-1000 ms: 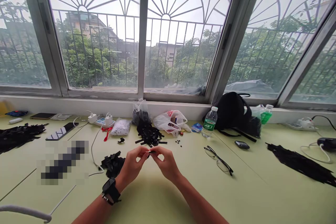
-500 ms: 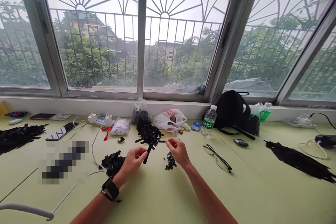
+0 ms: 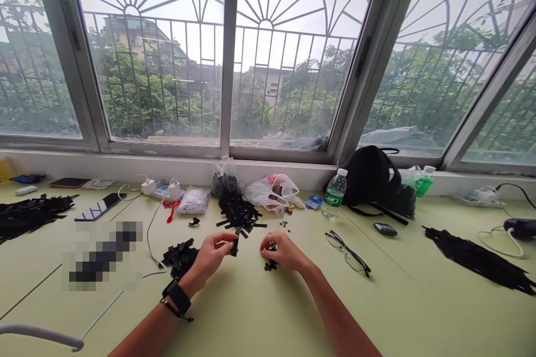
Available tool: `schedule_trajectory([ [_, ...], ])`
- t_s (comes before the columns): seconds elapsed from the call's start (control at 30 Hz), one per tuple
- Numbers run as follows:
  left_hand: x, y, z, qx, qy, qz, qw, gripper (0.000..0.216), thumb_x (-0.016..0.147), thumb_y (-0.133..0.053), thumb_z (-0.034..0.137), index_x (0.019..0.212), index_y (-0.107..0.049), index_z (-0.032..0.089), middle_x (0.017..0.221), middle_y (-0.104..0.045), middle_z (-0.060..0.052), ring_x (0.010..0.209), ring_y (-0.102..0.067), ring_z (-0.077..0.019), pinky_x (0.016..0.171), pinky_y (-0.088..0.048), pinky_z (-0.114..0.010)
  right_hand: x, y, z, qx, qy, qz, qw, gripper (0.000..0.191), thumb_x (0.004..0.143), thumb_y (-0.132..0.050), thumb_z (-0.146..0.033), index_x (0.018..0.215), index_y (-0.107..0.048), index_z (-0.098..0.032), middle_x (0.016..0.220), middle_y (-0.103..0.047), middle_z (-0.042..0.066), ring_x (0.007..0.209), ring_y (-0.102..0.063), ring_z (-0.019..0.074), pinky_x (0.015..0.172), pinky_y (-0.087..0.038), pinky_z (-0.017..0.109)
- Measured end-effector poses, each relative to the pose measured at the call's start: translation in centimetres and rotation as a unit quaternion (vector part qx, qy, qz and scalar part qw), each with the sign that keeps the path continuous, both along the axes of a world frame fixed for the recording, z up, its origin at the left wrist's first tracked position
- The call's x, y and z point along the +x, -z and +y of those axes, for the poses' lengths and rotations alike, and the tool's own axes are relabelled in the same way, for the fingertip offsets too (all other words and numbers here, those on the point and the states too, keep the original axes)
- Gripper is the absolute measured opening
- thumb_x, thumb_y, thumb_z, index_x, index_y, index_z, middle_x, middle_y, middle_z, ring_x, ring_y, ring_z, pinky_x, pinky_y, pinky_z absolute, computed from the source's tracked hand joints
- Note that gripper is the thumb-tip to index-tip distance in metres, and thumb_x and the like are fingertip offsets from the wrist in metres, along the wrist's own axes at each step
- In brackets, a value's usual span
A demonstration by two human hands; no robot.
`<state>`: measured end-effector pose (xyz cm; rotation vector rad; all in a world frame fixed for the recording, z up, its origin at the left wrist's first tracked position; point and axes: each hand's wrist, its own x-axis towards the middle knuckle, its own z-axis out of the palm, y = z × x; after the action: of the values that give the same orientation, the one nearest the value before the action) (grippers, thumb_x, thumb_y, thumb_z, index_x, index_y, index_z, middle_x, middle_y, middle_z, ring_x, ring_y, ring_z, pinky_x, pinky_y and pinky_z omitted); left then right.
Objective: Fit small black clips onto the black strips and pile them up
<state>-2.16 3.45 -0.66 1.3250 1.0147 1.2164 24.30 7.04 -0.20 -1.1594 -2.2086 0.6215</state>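
Left hand (image 3: 211, 254) at lower middle of the frame, closed in a firm pinch on a narrow black strip (image 3: 235, 247), with the end of the strip hanging down under the fingers. Right hand (image 3: 285, 251) near it, also closed, thumb and fingers pinching one small black ring (image 3: 273, 245), as far as visible, directly above a little heap of black rings (image 3: 271, 265) on the pale green table (image 3: 251, 318). No contact between the two hands. Around the left wrist, a black wristwatch (image 3: 176, 297) and a thin dark cord.

Just above the hands, at the middle of the frame, a large pile of black strips (image 3: 238, 212), in front of a clear plastic bag (image 3: 223, 178) with more black pieces inside. To the right of this pile, a white plastic bag (image 3: 272, 189). Just left of the left hand, a smaller pile of black strips (image 3: 180, 256). At far left and far right of the table, long bundles of black strips (image 3: 29, 215) (image 3: 477, 259). Right of the hands, a pair of glasses (image 3: 347, 254), and higher up a water bottle (image 3: 335, 194) beside a black backpack (image 3: 371, 178). At upper left of the table, a white power strip (image 3: 161, 194) with chargers. Behind all, a wide window (image 3: 146, 67) with a metal grille and green trees outside.
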Motion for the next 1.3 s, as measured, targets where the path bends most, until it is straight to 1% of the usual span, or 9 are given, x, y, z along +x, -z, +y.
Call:
schedule_trajectory([
  [0.1, 0.0, -0.2, -0.3, -0.005, 0.011, -0.009, 1.0, 0.033, 0.077, -0.072, 0.034, 0.104, -0.079, 0.015, 0.105, -0.079, -0.011, 0.094, -0.075, -0.0257, 0.09, -0.06, -0.041, -0.3, -0.2, -0.2, 0.017, 0.016, 0.006, 1.0, 0.014, 0.084, -0.066, -0.024, 0.081, -0.079, -0.021, 0.084, -0.074, 0.004, 0.091, -0.065, 0.0235, 0.084, -0.049, 0.034],
  [0.2, 0.1, -0.2, -0.3, -0.004, 0.007, -0.005, 1.0, 0.032, 0.078, -0.071, 0.032, 0.104, -0.079, 0.016, 0.105, -0.079, -0.011, 0.093, -0.075, -0.0251, 0.091, -0.06, -0.041, -1.3, -0.9, -0.9, 0.024, 0.015, 0.034, 0.999, 0.014, 0.085, -0.065, -0.025, 0.083, -0.078, -0.022, 0.086, -0.074, 0.003, 0.086, -0.065, 0.0209, 0.078, -0.049, 0.031],
  [0.33, 0.1, 0.0, -0.1, 0.016, -0.007, 0.013, 1.0, 0.033, 0.079, -0.075, 0.039, 0.101, -0.08, 0.015, 0.101, -0.08, -0.011, 0.091, -0.075, -0.0255, 0.086, -0.06, -0.039, -3.3, -1.0, -2.0, -0.019, -0.028, 0.073, 0.997, 0.014, 0.084, -0.066, -0.025, 0.088, -0.079, -0.021, 0.081, -0.074, 0.003, 0.073, -0.064, 0.0171, 0.066, -0.047, 0.027],
  [0.5, 0.0, 0.2, 0.1, 0.042, -0.025, 0.036, 0.998, 0.028, 0.075, -0.078, 0.038, 0.093, -0.079, 0.016, 0.091, -0.08, -0.009, 0.083, -0.073, -0.0241, 0.077, -0.058, -0.034, -4.9, 0.1, -2.5, -0.062, -0.052, 0.101, 0.992, 0.018, 0.075, -0.073, -0.022, 0.092, -0.079, -0.022, 0.071, -0.071, -0.001, 0.063, -0.06, 0.0141, 0.059, -0.043, 0.023],
  [0.67, 0.0, 0.3, 0.2, 0.047, -0.01, 0.05, 0.998, 0.024, 0.075, -0.068, 0.03, 0.093, -0.08, 0.017, 0.093, -0.08, -0.008, 0.09, -0.073, -0.0248, 0.082, -0.056, -0.034, -5.0, 0.4, -2.6, -0.069, -0.079, 0.103, 0.989, 0.016, 0.074, -0.071, -0.019, 0.088, -0.079, -0.021, 0.07, -0.069, -0.001, 0.062, -0.056, 0.0127, 0.06, -0.042, 0.023],
  [0.77, 0.1, 0.2, 0.0, 0.038, -0.007, 0.067, 0.997, 0.026, 0.075, -0.064, 0.027, 0.092, -0.081, 0.017, 0.092, -0.08, -0.008, 0.087, -0.072, -0.0237, 0.081, -0.055, -0.034, -5.0, 0.4, -2.6, -0.071, -0.09, 0.112, 0.987, 0.019, 0.074, -0.066, -0.017, 0.089, -0.079, -0.02, 0.073, -0.071, 0.0, 0.065, -0.058, 0.0137, 0.063, -0.045, 0.024],
  [1.03, -0.3, 0.3, 0.4, 0.029, -0.033, 0.055, 0.998, 0.029, 0.077, -0.067, 0.032, 0.097, -0.08, 0.016, 0.098, -0.079, -0.01, 0.091, -0.072, -0.0256, 0.084, -0.055, -0.037, -5.3, 1.0, -2.5, -0.056, -0.062, 0.118, 0.99, 0.017, 0.075, -0.064, -0.015, 0.086, -0.077, -0.019, 0.07, -0.068, 0.0, 0.062, -0.055, 0.0132, 0.059, -0.043, 0.023],
  [1.17, -0.5, 0.6, 0.6, 0.028, -0.039, 0.051, 0.998, 0.034, 0.076, -0.069, 0.03, 0.106, -0.078, 0.017, 0.096, -0.076, -0.007, 0.082, -0.072, -0.022, 0.077, -0.057, -0.033, -5.4, 1.2, -2.3, -0.063, -0.045, 0.112, 0.991, 0.015, 0.076, -0.065, -0.016, 0.086, -0.076, -0.019, 0.071, -0.068, 0.0, 0.064, -0.057, 0.014, 0.062, -0.044, 0.024],
  [1.3, -0.4, 0.4, 0.4, 0.027, -0.037, 0.049, 0.998, 0.029, 0.077, -0.07, 0.03, 0.101, -0.079, 0.017, 0.097, -0.076, -0.007, 0.081, -0.072, -0.0209, 0.077, -0.058, -0.033, -5.5, 1.0, -2.2, -0.05, -0.028, 0.117, 0.991, 0.011, 0.081, -0.065, -0.021, 0.087, -0.074, -0.019, 0.076, -0.071, 0.002, 0.068, -0.06, 0.0154, 0.064, -0.045, 0.025],
])
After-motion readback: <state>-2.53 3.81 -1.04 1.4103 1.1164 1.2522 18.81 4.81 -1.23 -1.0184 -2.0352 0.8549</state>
